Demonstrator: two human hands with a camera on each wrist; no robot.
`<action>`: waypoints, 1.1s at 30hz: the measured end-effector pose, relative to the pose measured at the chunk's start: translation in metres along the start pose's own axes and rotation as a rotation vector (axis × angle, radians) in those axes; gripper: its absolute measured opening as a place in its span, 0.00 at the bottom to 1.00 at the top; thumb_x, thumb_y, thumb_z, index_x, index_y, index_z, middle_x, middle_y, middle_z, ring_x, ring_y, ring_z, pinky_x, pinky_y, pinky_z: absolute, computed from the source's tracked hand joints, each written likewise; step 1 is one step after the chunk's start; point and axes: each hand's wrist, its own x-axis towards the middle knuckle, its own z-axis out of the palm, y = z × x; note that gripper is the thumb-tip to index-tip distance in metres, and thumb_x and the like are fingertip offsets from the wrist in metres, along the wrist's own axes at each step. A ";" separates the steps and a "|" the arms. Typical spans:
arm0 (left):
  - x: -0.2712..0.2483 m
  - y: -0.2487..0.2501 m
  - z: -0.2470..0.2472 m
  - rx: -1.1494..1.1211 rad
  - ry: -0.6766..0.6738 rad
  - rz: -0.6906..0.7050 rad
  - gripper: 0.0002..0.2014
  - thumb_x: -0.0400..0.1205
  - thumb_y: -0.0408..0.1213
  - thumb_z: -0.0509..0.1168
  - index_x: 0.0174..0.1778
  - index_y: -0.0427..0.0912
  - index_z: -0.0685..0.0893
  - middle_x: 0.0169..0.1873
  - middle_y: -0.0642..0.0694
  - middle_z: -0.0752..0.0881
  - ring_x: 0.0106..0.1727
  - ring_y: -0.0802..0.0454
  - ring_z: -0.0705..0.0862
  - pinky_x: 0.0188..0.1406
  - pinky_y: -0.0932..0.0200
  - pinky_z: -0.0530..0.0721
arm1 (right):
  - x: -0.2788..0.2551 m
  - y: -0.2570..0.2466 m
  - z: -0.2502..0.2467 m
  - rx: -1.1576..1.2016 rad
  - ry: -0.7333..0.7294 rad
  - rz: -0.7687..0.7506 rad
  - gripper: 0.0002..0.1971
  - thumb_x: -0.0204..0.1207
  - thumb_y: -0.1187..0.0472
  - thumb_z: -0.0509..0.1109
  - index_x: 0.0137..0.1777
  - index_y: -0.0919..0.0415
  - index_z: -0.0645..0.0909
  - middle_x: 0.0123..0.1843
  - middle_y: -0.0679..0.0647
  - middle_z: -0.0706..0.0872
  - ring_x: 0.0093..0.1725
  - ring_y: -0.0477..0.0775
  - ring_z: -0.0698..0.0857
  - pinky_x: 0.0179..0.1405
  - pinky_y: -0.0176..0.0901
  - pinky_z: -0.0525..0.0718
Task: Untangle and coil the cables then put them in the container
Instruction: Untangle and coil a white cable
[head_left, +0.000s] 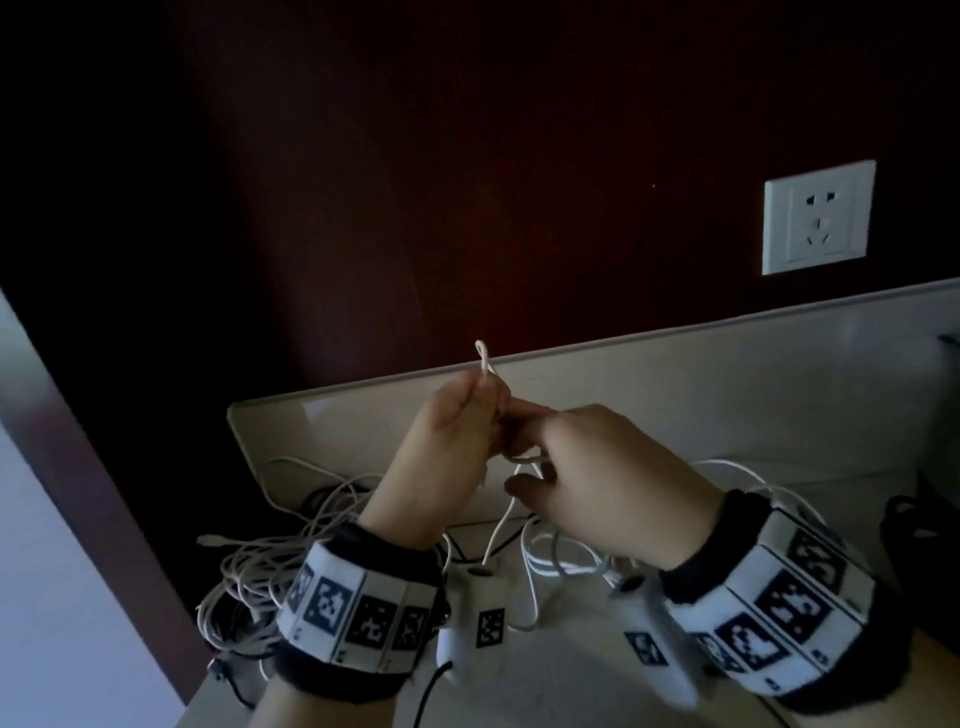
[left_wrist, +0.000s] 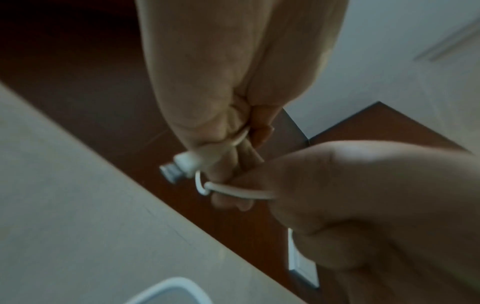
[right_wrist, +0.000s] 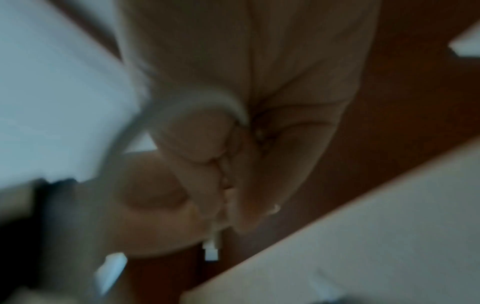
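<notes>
Both hands are raised above the table and hold one thin white cable (head_left: 511, 512). My left hand (head_left: 485, 395) pinches it just below a small loop (head_left: 483, 358) that sticks up past the fingertips. In the left wrist view the left hand (left_wrist: 233, 148) grips the cable beside its white plug with a metal tip (left_wrist: 179, 168). My right hand (head_left: 519, 452) is curled round the same cable (left_wrist: 233, 190) close to the left hand. The right wrist view is blurred; there the right hand (right_wrist: 226, 185) is closed on the cable (right_wrist: 207, 100).
A tangle of pale and black cables (head_left: 260, 551) lies on the table at the left, and white loops (head_left: 561, 558) lie under the hands. A pale upstand (head_left: 701, 374) runs behind. A wall socket (head_left: 818, 218) sits up right. A dark object (head_left: 924, 525) stands at the right edge.
</notes>
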 end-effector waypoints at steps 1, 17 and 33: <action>0.001 0.000 -0.001 0.029 0.017 0.020 0.15 0.92 0.36 0.47 0.44 0.35 0.71 0.43 0.39 0.92 0.43 0.49 0.89 0.49 0.51 0.86 | 0.000 -0.002 0.000 0.168 -0.015 0.077 0.13 0.78 0.54 0.74 0.61 0.46 0.81 0.44 0.42 0.87 0.33 0.39 0.84 0.36 0.29 0.81; 0.000 -0.002 0.008 0.279 0.011 -0.144 0.14 0.84 0.24 0.51 0.40 0.35 0.80 0.22 0.43 0.80 0.20 0.52 0.77 0.18 0.59 0.76 | 0.002 0.003 -0.015 0.052 0.052 -0.203 0.14 0.80 0.67 0.67 0.47 0.44 0.72 0.37 0.43 0.87 0.38 0.40 0.85 0.39 0.45 0.83; 0.000 0.004 -0.014 -0.076 0.009 -0.381 0.17 0.87 0.34 0.51 0.30 0.43 0.71 0.19 0.50 0.60 0.19 0.57 0.54 0.23 0.64 0.47 | 0.004 0.026 -0.032 0.254 0.043 0.062 0.08 0.82 0.51 0.69 0.43 0.46 0.87 0.35 0.42 0.89 0.30 0.52 0.85 0.33 0.50 0.83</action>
